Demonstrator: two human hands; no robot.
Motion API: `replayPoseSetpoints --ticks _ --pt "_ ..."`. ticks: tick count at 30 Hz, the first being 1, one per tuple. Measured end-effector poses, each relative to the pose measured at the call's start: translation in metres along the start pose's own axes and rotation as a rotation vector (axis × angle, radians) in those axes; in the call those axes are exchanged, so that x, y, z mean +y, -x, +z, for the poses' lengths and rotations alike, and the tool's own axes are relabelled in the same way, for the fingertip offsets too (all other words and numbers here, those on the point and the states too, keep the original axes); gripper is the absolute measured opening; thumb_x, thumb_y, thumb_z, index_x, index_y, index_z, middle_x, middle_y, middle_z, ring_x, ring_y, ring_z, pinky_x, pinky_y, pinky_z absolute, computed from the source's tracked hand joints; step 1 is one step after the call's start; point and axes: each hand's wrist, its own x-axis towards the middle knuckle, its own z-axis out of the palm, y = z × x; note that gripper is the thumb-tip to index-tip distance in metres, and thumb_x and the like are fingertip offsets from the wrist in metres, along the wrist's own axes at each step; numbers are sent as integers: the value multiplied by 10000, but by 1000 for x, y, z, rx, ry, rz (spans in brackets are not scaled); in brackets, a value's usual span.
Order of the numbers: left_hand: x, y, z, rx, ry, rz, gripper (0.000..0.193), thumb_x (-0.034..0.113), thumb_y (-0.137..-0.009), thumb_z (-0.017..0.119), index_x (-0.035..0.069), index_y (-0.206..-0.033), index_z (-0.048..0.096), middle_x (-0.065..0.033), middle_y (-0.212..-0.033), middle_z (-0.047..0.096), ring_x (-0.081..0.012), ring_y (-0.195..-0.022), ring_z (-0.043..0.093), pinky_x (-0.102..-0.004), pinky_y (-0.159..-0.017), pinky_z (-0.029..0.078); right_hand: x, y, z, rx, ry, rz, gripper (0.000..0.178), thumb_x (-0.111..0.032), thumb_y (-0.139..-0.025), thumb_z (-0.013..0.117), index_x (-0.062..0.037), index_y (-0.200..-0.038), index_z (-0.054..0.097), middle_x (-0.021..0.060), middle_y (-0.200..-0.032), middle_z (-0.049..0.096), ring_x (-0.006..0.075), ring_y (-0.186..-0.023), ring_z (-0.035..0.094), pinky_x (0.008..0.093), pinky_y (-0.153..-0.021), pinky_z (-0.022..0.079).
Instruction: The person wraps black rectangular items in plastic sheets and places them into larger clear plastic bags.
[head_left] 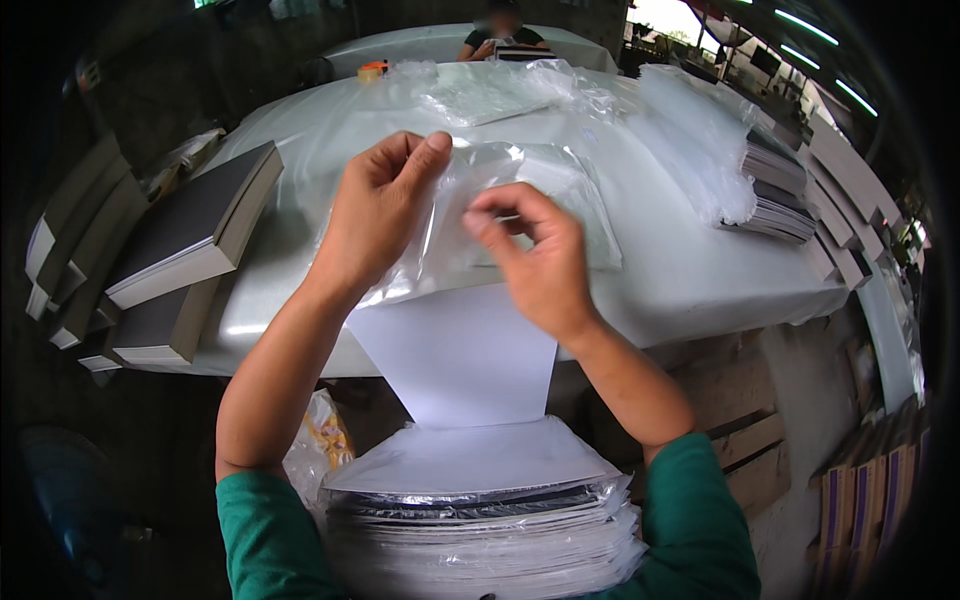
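Observation:
My left hand (385,205) is closed in a pinch on a clear plastic bag (432,255), which hangs between my hands over the table edge. To its right, my right hand (545,255) has thumb and forefinger pinched together in front of the bag; they are slightly blurred, and I cannot make out what is between them. A white sheet (465,350) stands tilted below the bag, its upper end at or inside the bag's lower edge. Its lower end meets a stack of plastic-wrapped sheets (480,540) close to my body. More clear bags (575,200) lie flat behind my right hand.
Thick dark-covered blocks of paper (195,225) are piled at the left of the pale covered table (700,265). Plastic film (690,150) and dark-edged stacks (775,190) lie at the right. An orange tape dispenser (373,71) sits far back. Across the table, a person (500,40) sits.

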Motion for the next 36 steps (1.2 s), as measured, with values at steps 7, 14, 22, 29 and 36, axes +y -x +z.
replayPoseSetpoints --ticks 7,14,22,29,36 --pt "-9 57 0 -46 189 -253 272 261 -867 535 41 -712 578 43 -598 496 -16 -516 380 -180 -459 313 -28 38 -22 -75 -724 162 445 -172 -747 683 -36 -1061 398 37 -927 511 88 -809 512 239 -738 439" --pt "-18 87 9 -304 222 -374 312 320 -889 481 29 -817 573 28 -692 526 -33 -635 447 -188 -569 380 -32 62 -6 145 -586 413 134 -133 -781 643 -27 -749 568 -42 -644 535 15 -616 476 173 -562 387" --pt "-13 106 -13 -534 -85 15 259 107 -760 665 3 -959 537 -22 -776 558 -74 -755 498 -218 -674 409 -22 65 -16 89 -467 562 263 -205 -731 710 -71 -593 531 -76 -553 468 -1 -502 382 169 -458 291" --pt "-16 94 -35 -296 100 -164 237 182 -889 496 -30 -836 588 49 -643 505 -14 -597 397 -194 -524 343 -33 50 -48 -388 -488 651 245 -190 -704 728 -24 -832 599 2 -691 576 25 -589 488 172 -530 406" --pt "-30 103 -18 -248 -9 -95 296 237 -906 464 -8 -776 568 35 -645 500 -26 -602 406 -199 -538 357 -20 69 -31 -256 -398 643 168 -186 -786 639 -38 -740 573 -21 -636 541 32 -528 448 175 -474 363"
